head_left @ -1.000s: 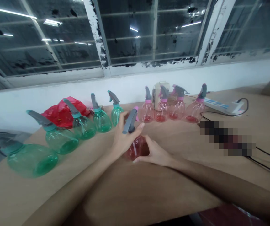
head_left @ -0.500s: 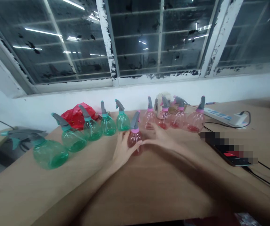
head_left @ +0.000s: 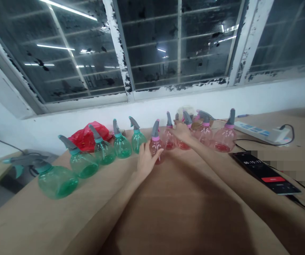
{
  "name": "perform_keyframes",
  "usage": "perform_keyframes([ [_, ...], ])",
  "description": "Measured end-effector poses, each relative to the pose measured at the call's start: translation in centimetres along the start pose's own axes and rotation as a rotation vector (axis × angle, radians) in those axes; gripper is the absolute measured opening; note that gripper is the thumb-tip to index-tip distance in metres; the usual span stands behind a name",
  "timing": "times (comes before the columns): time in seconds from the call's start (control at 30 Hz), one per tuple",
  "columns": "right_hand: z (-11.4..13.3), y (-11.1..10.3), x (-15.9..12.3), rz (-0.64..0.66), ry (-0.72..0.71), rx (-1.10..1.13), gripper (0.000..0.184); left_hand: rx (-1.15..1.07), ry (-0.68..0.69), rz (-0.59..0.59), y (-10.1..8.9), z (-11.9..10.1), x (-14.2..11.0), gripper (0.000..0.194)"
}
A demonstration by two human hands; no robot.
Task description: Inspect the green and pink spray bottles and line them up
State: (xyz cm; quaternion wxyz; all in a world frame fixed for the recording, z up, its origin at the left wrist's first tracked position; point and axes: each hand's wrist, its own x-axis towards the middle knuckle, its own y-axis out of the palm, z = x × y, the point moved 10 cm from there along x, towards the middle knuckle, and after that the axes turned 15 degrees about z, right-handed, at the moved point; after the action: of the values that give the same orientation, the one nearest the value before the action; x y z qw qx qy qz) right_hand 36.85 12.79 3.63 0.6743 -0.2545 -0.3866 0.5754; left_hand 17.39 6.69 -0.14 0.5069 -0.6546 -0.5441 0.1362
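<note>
Cupped around a pink-collared spray bottle (head_left: 156,139) from its left and front is my left hand (head_left: 147,161), thumb across the front. This bottle holds reddish liquid and stands upright. My right hand (head_left: 182,132) is at the neck and shoulder of another pink spray bottle (head_left: 169,141) just to the right. Its thumb and fingers are apart, and I cannot tell whether they touch that bottle. Behind the right hand stands a third pink spray bottle (head_left: 186,118), partly hidden.
More pink spray bottles (head_left: 223,139) stand to the right, beside a power strip (head_left: 258,131) and a phone (head_left: 266,173) with cables. Several green spray bottles (head_left: 58,180) curve along the left. A red plastic bag (head_left: 88,136) lies behind them, below the window.
My right hand has moved away from the front pink spray bottle, back and to the right, toward the neighbouring bottle. That front bottle sits slightly farther back, my left hand still around it.
</note>
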Motion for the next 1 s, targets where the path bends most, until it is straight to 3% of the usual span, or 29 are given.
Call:
perform_keyframes([
  [0.17,0.2,1.3,1.2,0.032,0.049,-0.067,0.043,-0.003,0.012,-0.03,0.0,0.4,0.6,0.061],
  [0.3,0.3,0.9,0.5,0.014,0.074,-0.102,0.037,0.015,0.012,-0.036,0.2,0.4,1.3,0.06],
  [0.43,0.8,-1.1,-2.2,-0.022,0.064,-0.142,0.032,0.047,0.003,-0.066,0.1,0.1,1.7,0.061],
  [0.63,0.9,-3.8,-8.0,-0.042,0.001,-0.208,0.039,0.105,-0.015,-0.086,0.5,-0.6,2.7,0.057],
  [0.83,-0.4,-2.9,-11.4,0.067,0.005,-0.209,0.045,0.106,-0.051,-0.108,1.1,-0.8,4.9,0.054],
  [1.0,0.3,-2.3,-12.7,0.042,-0.022,-0.184,0.048,0.05,-0.043,-0.101,1.2,-1.2,5.8,0.056],
])
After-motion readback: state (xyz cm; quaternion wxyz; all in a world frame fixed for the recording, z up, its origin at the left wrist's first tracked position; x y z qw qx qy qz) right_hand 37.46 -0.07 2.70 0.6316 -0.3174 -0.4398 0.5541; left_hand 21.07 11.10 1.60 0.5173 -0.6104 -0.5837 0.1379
